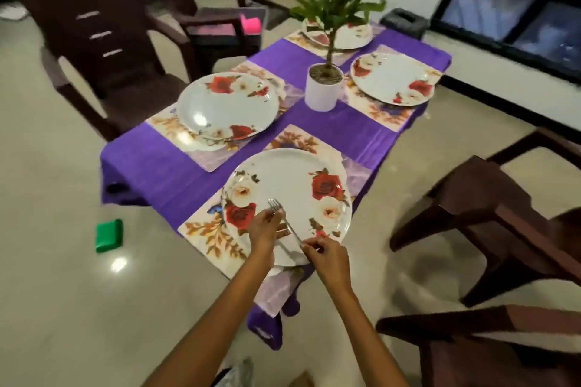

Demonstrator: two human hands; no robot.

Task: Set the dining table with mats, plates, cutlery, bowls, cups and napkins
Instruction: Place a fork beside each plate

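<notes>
Both your forearms reach forward from the bottom of the frame and meet over the nearest plate (287, 198). Your left hand (266, 228) sits over the plate's near left part, fingers bent, holding the fork (280, 218) just below its tines. Your right hand (327, 256) is at the plate's near rim, fingertips pinched on the far end of the fork's handle. The fork runs on a slant between your hands, tines pointing away from you and to the left, above the plate's white middle. Whether it touches the plate you cannot tell from this view.

The nearest plate is round and white with red and cream roses on both sides. It lies on a floral mat (213, 236) at the near end of the worktop (176, 179), which wears a purple cloth. The mat's near corner hangs over the worktop's edge.

A second rose plate (228, 105) lies on its own mat (171, 126) on the left side. A third plate (393, 77) lies on a mat (386, 115) on the right side. A fourth plate (342, 33) sits at the far end, partly hidden by the leaves of a potted plant (323, 86) in a white pot at the worktop's middle.

Dark brown chairs stand around: one (94, 38) at the left, one (496, 214) at the right. A green block (109, 235) lies on the pale floor to the left of the worktop.
</notes>
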